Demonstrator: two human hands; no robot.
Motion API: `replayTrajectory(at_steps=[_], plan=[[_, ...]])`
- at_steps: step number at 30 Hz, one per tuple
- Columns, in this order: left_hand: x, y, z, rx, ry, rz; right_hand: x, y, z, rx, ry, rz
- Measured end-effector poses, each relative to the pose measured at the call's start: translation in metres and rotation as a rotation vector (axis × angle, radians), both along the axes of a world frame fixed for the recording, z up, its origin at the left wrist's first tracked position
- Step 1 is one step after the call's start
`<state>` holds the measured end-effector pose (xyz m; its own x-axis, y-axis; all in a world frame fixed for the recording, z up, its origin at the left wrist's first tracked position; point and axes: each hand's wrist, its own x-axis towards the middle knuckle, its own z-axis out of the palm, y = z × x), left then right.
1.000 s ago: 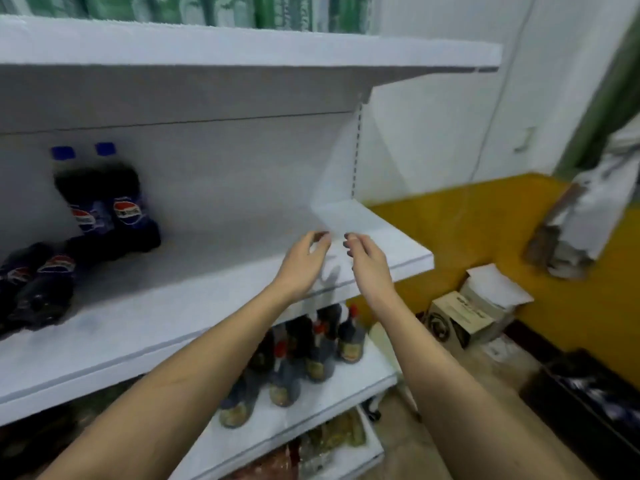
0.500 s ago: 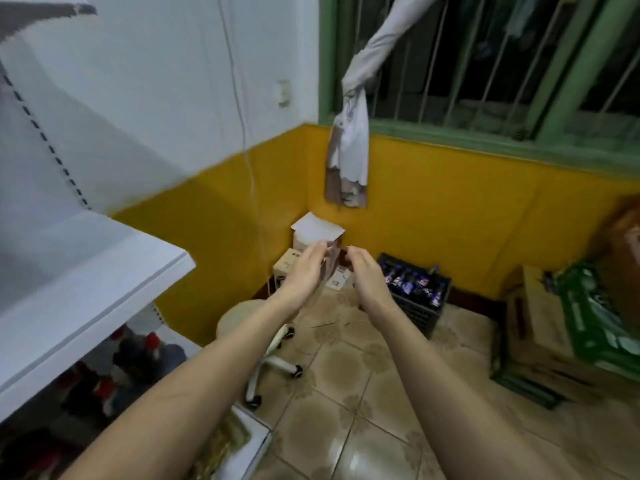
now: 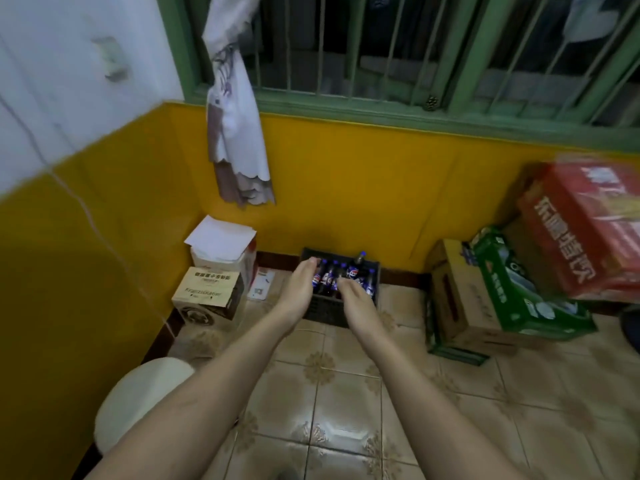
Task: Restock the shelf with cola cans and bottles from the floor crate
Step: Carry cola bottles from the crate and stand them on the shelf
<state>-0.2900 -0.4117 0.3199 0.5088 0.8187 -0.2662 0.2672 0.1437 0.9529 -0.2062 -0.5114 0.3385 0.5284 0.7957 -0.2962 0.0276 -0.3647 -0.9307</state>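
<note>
A black floor crate (image 3: 327, 311) stands against the yellow wall, filled with several cola bottles (image 3: 353, 271) with blue caps and blue labels. Both my arms stretch forward toward it. My left hand (image 3: 300, 289) is held out with straight fingers, palm turned inward, and overlaps the crate's left side in the picture. My right hand (image 3: 356, 301) is likewise flat and empty, in front of the crate's middle. Neither hand holds anything. The shelf is out of view.
Stacked cardboard boxes (image 3: 209, 294) topped with white paper stand left of the crate. A brown carton (image 3: 457, 306), a green drinks case (image 3: 512, 289) and a red case (image 3: 588, 233) are piled at the right. A white round stool (image 3: 138, 396) stands near left. Tiled floor lies between.
My view has swung from the white shelf round to the floor corner. The crate now lies straight ahead and closer, with both empty hands lined up over it.
</note>
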Motion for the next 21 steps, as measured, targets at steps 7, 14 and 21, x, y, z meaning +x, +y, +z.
replayTrajectory(at_steps=[7, 14, 21], plan=[[0.081, 0.059, -0.037, -0.079, 0.037, -0.042, 0.082, 0.058, -0.040, -0.068, 0.078, -0.114], [0.161, 0.123, -0.076, -0.119, 0.150, -0.081, 0.169, 0.122, -0.090, -0.108, 0.212, -0.127], [0.231, 0.178, -0.114, -0.255, 0.305, -0.061, 0.257, 0.175, -0.142, -0.216, 0.259, -0.069]])
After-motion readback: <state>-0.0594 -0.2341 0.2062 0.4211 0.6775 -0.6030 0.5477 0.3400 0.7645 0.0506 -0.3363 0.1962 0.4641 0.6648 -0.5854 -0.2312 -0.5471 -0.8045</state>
